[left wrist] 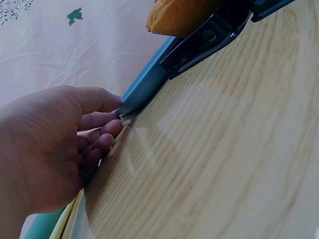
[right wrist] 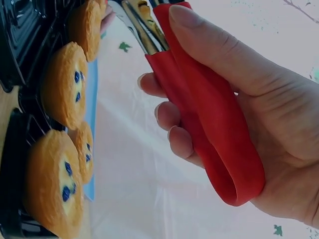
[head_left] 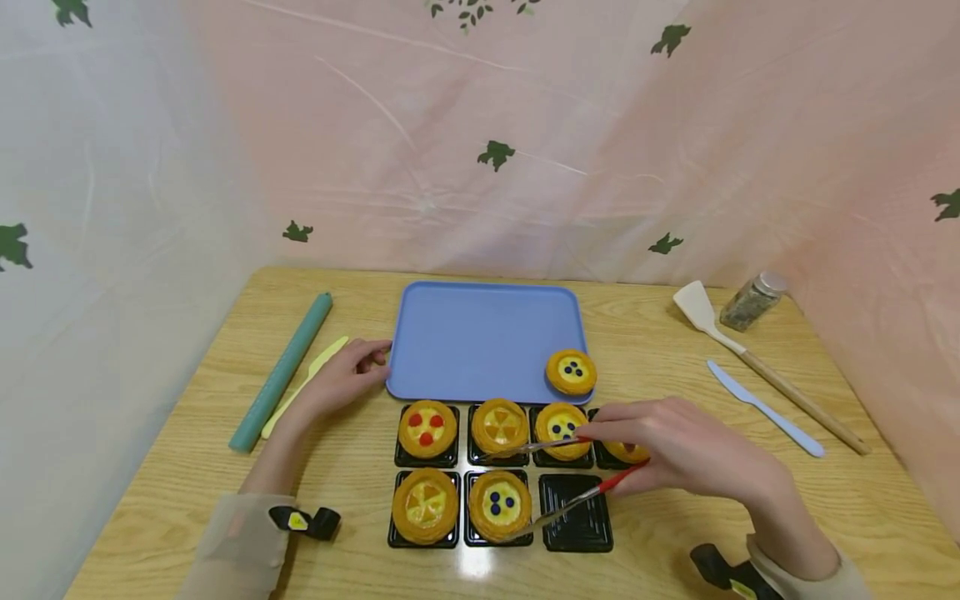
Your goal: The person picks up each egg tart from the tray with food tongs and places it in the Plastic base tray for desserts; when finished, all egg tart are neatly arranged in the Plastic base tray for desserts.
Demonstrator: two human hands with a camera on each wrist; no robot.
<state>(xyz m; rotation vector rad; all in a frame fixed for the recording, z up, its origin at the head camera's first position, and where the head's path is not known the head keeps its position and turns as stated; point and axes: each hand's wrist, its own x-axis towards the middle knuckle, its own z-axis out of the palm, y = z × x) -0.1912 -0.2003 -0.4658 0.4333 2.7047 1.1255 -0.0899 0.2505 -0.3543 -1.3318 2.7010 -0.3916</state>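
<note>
My right hand [head_left: 678, 446] grips red-handled tongs [right wrist: 209, 114], whose two arms are spread. Their metal tips reach either side of a tart with three blueberries [head_left: 497, 506] in the front row. Behind it is a tart with an orange fan-shaped topping [head_left: 500, 427]. My left hand [head_left: 348, 379] pinches the left edge of a blue tray [head_left: 480, 333], thumb and index at the rim in the left wrist view. On the tray's front right corner sits another blueberry tart [head_left: 572, 372]. The rightmost tart [head_left: 628, 452] is partly hidden by my right hand.
More tarts, one with red berries [head_left: 427, 429], sit in black plastic holders; one holder [head_left: 576, 517] shows its bare base. A green rolling pin [head_left: 283, 371] and yellow knife [head_left: 315, 367] lie left. Right are a spatula [head_left: 750, 358], blue knife [head_left: 765, 408] and shaker jar [head_left: 752, 302].
</note>
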